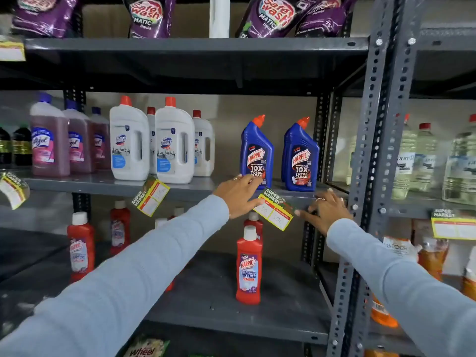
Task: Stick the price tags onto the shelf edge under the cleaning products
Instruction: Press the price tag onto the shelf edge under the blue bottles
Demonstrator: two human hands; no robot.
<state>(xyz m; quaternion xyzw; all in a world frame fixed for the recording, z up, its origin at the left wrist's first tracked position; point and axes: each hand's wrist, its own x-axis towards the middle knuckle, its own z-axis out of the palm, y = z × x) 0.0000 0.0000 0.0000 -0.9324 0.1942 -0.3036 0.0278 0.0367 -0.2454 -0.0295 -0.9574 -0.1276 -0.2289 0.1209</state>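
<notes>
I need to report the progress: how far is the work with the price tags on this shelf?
Done: one tag already hangs, tilted, on the shelf edge under the white Domex bottles. In hand: the left hand and right hand press a second tag, also crooked, under the blue Harpic bottles. Left: the edge under the pink bottles shows no tag.

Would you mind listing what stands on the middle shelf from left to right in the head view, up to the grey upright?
Dark bottles → pink Lizol bottles → white Domex bottles → two blue Harpic bottles, with the left hand and right hand pressing a price tag onto the shelf edge below them.
</notes>
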